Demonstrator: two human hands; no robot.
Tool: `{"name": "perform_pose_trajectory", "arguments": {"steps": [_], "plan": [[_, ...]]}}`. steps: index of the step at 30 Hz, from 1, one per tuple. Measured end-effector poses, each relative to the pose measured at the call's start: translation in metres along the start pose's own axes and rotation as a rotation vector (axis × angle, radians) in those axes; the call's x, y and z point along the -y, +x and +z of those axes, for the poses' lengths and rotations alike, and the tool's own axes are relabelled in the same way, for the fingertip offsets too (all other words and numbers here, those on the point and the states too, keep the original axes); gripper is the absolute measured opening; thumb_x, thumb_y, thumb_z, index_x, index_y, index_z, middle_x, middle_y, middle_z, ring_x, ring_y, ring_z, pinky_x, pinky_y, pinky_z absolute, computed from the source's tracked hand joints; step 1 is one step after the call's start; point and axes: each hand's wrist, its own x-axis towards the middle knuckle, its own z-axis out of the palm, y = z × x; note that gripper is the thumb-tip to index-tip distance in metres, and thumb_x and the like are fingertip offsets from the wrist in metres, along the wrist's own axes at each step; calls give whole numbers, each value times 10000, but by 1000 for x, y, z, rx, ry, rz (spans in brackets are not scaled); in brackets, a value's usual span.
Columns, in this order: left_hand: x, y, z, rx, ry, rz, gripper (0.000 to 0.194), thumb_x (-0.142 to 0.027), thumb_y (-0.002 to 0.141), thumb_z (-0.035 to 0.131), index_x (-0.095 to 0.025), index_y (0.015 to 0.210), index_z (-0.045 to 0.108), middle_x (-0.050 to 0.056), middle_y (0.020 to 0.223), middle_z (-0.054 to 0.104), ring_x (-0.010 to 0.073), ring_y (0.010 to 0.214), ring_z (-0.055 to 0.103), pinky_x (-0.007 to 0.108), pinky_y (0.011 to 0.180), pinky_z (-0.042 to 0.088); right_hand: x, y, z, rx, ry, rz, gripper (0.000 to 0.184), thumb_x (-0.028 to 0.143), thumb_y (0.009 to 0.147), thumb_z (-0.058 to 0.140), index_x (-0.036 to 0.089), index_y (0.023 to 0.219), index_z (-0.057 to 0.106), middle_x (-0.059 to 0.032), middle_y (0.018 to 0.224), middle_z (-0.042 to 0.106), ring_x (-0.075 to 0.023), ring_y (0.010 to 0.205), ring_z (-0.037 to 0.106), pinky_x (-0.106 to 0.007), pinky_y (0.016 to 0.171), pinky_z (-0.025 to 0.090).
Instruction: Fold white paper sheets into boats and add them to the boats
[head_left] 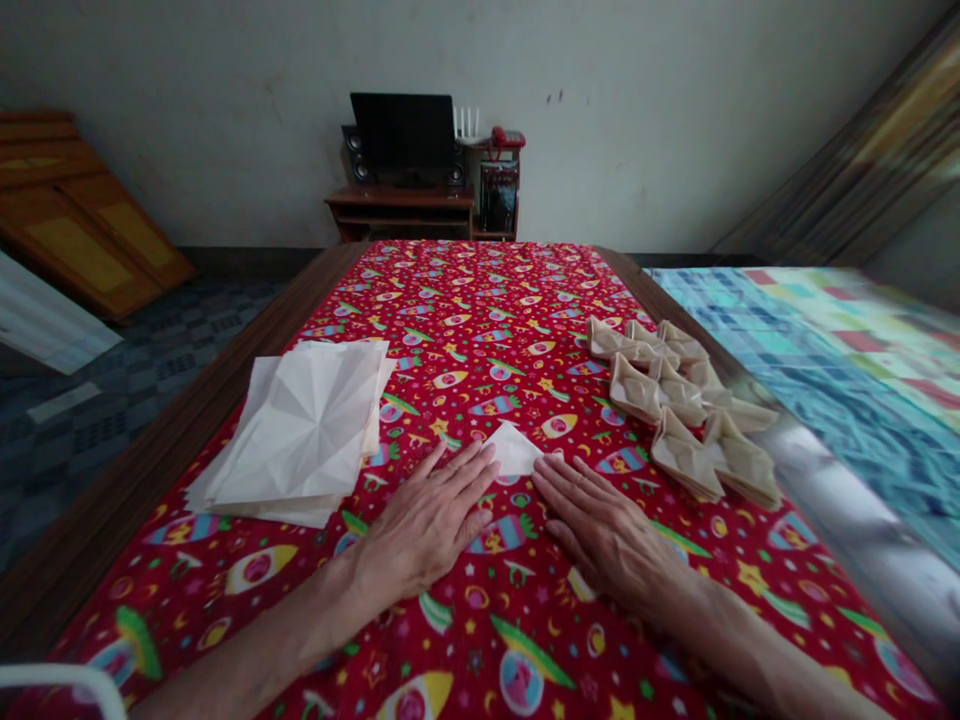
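Note:
A small folded piece of white paper (514, 450) lies on the red patterned cloth (495, 610), its peak pointing away from me. My left hand (431, 515) rests flat with fingers stretched out, their tips on the paper's left corner. From the other side my right hand (604, 515) lies flat too, its fingertips at the right corner. Parts of the paper's edges are hidden under the fingers. To the left sits a stack of creased white paper sheets (307, 425). Several folded beige paper pieces (679, 455) stand in rows at the right.
The cloth covers a dark wooden table (112, 480). Beyond it are a monitor (403, 135) on a brown stand (401, 200) and a red telephone (508, 138). A bed with a blue checked cover (810, 370) adjoins on the right; a wooden cabinet (82, 220) stands left.

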Motion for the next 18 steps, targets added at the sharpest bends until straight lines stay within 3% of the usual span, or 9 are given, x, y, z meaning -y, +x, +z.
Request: {"name": "perform_pose_trajectory", "arguments": {"steps": [4, 10, 14, 18], "plan": [[8, -13, -5, -1, 42, -16, 453, -296, 958, 366, -197, 1399, 358, 65, 1468, 362, 198, 1357, 327, 441, 1127, 246, -2, -4, -2, -46, -8, 13, 461, 197, 929, 420, 161, 1388, 413, -107, 1351, 502, -239, 1273, 438, -460, 1053, 399], [15, -29, -5, -12, 110, -46, 441, -275, 952, 379, -181, 1383, 385, 57, 1452, 389, 211, 1355, 332, 457, 1110, 290, -9, -4, -3, -6, -15, -26, 430, 139, 934, 372, 141, 1361, 418, -124, 1335, 525, -229, 1255, 463, -461, 1046, 370], [18, -22, -1, -139, 67, -70, 356, -206, 934, 400, -140, 1257, 536, 94, 1339, 531, 218, 1265, 459, 419, 1063, 377, -7, 16, -4, 6, -65, 11, 206, 200, 935, 445, 183, 1071, 598, -93, 1071, 668, -218, 1016, 594, -421, 926, 392], [20, -2, -3, -231, -23, -113, 270, -165, 922, 424, -150, 1095, 630, 81, 1140, 648, 197, 1069, 582, 367, 957, 470, -4, 45, -3, 4, -150, 33, 122, 260, 909, 525, 220, 941, 636, -61, 881, 653, -195, 837, 571, -346, 755, 373]]}}
